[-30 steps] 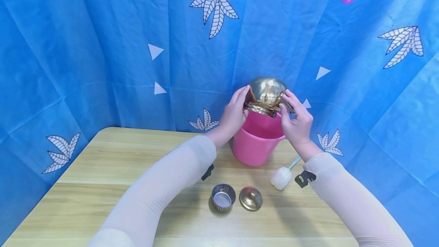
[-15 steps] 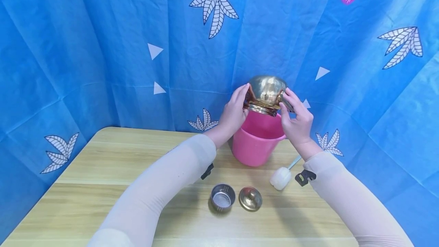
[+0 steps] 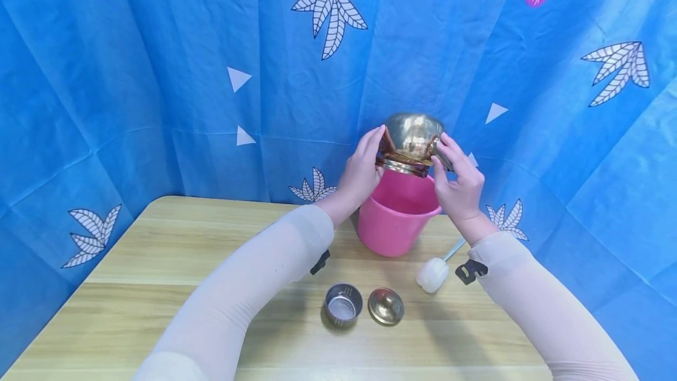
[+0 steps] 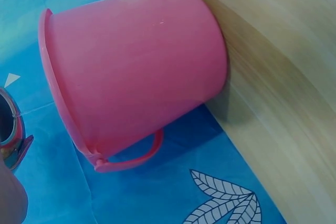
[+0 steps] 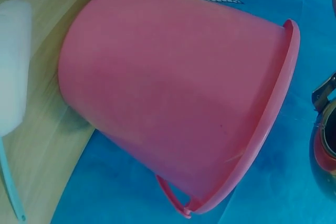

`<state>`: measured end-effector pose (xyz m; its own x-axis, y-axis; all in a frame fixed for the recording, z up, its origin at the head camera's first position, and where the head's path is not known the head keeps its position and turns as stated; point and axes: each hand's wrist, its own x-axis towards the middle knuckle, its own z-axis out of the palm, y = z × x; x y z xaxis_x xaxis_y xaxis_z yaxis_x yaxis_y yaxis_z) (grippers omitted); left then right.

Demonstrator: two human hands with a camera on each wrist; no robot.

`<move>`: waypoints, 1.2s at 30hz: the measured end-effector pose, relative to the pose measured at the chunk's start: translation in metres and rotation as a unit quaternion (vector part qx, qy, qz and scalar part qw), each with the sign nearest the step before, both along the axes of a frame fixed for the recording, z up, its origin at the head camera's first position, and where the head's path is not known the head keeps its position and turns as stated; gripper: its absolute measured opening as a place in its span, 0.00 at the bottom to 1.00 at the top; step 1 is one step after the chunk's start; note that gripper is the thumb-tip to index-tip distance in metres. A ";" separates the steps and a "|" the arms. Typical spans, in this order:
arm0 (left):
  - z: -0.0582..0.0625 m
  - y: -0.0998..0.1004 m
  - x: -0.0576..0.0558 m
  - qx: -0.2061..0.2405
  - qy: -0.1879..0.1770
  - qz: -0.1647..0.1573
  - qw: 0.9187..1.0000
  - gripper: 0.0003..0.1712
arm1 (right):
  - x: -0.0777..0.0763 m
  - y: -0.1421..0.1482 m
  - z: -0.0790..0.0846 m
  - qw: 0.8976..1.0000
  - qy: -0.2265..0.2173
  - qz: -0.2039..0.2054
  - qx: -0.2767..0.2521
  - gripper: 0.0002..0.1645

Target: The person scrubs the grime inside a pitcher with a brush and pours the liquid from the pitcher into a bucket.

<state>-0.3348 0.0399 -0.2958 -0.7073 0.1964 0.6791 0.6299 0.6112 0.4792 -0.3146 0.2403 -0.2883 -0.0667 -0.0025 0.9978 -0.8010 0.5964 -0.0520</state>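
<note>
A shiny gold-coloured metal teapot (image 3: 415, 134) is held upside down, its mouth facing down above the pink bucket (image 3: 391, 231). My left hand (image 3: 359, 172) grips the pot's left side near the rim. On the other side, my right hand (image 3: 459, 184) pinches a part that sticks out from the pot; whether it is spout or handle I cannot tell. In the left wrist view, part of the teapot's rim (image 4: 20, 129) shows at the left edge. The right wrist view catches the teapot (image 5: 319, 163) at its right edge. The bucket's inside bottom is hidden.
On the wooden table (image 3: 201, 269) stand a small metal strainer cup (image 3: 344, 306) and a round gold lid (image 3: 386, 306) with a knob. A white sponge brush (image 3: 433, 275) with a pale blue handle lies right of the bucket. Blue patterned cloth (image 3: 211, 75) hangs behind.
Both hands have lifted the teapot very slightly over the last second, still upside down over the bucket. The bucket, cup, lid and brush stay where they were.
</note>
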 end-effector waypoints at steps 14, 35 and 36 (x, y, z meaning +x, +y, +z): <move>0.003 0.002 0.001 0.008 -0.011 -0.004 1.000 0.55 | -0.001 0.001 0.000 1.000 0.010 0.000 0.010 0.19; 0.005 0.001 0.002 0.028 -0.009 -0.001 1.000 0.58 | -0.001 -0.002 0.001 0.999 0.046 -0.008 0.027 0.18; 0.005 0.002 0.002 0.028 -0.008 0.000 1.000 0.58 | -0.001 -0.002 0.001 0.998 0.048 -0.007 0.029 0.18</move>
